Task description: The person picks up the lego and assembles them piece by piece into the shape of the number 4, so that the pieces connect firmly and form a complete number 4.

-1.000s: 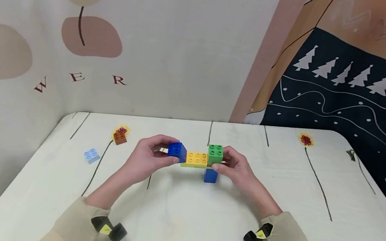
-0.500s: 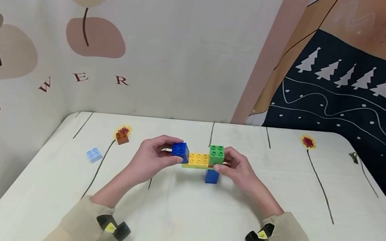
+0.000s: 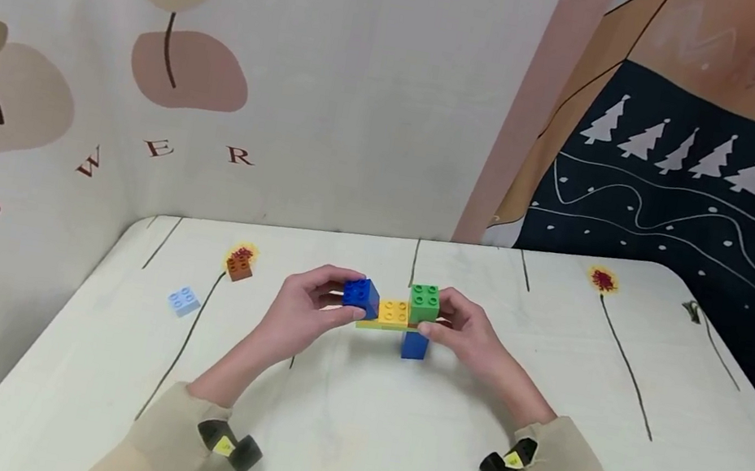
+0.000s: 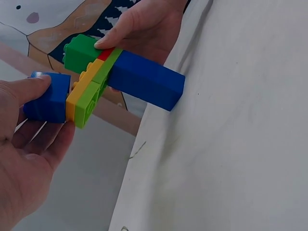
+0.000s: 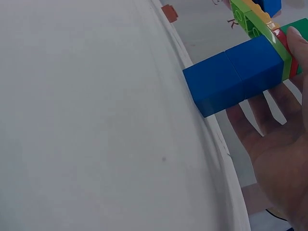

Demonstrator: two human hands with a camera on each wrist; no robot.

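Between my hands is a structure of toy building bricks. My left hand [image 3: 299, 310] pinches a blue brick [image 3: 359, 296] at the left end of the yellow brick [image 3: 395, 313]. In the left wrist view it meets the yellow studs; whether it is fully seated I cannot tell. Lime green bricks [image 4: 90, 107] lie under the yellow one. My right hand [image 3: 469, 334] grips the other end, its thumb by the red layer [image 4: 105, 53] and the green brick [image 3: 423, 303]. Two stacked blue bricks [image 5: 236, 74] form a column beneath that end.
On the white-covered table [image 3: 353, 437], an orange-brown brick [image 3: 239, 269] and a light blue brick [image 3: 184, 301] lie to the left. A printed curtain [image 3: 354, 100] hangs behind the table's far edge.
My left hand has moved the blue brick a little to the right, over the yellow brick's left end, covering more of its studs. The right hand stays nearly still.
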